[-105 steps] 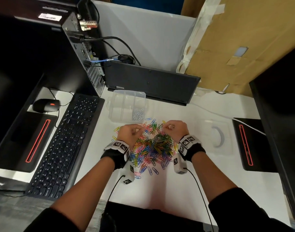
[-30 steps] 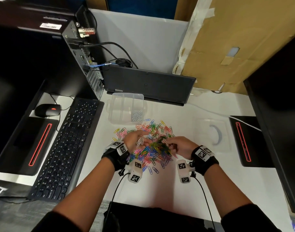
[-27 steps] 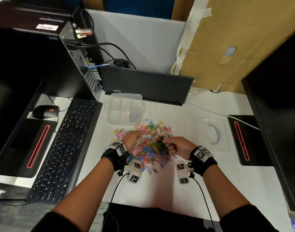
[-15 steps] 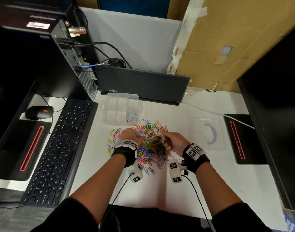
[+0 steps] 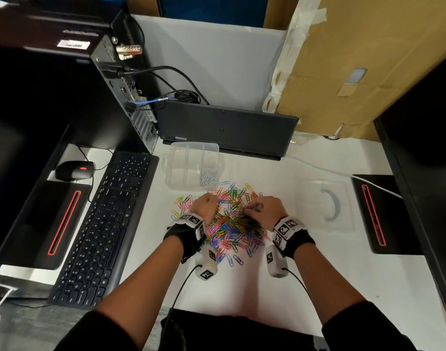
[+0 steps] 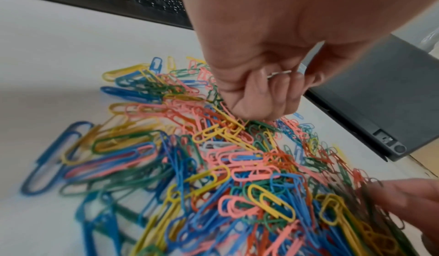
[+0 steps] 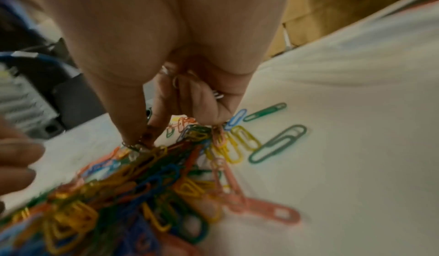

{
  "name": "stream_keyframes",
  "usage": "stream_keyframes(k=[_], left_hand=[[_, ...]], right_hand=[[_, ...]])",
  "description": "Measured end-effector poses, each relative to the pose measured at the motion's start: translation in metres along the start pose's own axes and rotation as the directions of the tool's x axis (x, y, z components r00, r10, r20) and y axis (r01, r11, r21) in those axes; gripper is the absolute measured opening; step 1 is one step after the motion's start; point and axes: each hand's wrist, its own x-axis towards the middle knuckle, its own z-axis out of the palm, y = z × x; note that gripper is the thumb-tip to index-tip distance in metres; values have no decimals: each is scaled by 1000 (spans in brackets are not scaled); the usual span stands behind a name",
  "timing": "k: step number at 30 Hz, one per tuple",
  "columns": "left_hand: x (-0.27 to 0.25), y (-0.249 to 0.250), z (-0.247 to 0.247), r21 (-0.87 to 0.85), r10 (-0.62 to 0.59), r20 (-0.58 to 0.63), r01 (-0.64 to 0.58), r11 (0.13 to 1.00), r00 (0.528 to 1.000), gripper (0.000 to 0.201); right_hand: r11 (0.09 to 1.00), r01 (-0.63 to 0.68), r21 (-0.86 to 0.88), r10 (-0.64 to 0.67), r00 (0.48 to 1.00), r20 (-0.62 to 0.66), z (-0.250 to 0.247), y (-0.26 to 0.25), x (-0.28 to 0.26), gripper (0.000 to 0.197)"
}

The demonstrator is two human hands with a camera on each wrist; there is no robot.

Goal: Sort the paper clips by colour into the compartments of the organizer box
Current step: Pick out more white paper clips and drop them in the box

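From your head view, your left hand and right hand both sat curled over the pile of coloured paper clips on the white table. The clear organizer box stood just beyond the pile, silver clips in its near right compartment.

At your left wrist, your fingers were folded round a silver clip, knuckles down on the pile.

At your right wrist, your thumb and forefinger pinched a clip at the heap's top; silver clips were tucked under the curled fingers.
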Motion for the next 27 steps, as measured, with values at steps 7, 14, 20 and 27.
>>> stream_keyframes(k=[7, 14, 20, 27], left_hand=[[-5, -3, 8, 15, 199, -11, -199, 980, 980, 41], [-5, -6, 15, -6, 185, 26, -185, 983, 982, 27], [-8, -3, 21, 122, 196, -5, -194, 973, 981, 38], [-8, -4, 20, 342, 282, 17, -270, 900, 959, 27]], right_hand=[[997, -21, -79, 26, 997, 70, -12, 17, -4, 30], [978, -52, -200, 36, 996, -84, -11, -7, -7, 11], [959, 5, -285, -5, 1000, 0, 10, -26, -2, 18], [999, -12, -32, 13, 1000, 27, -2, -13, -3, 23]])
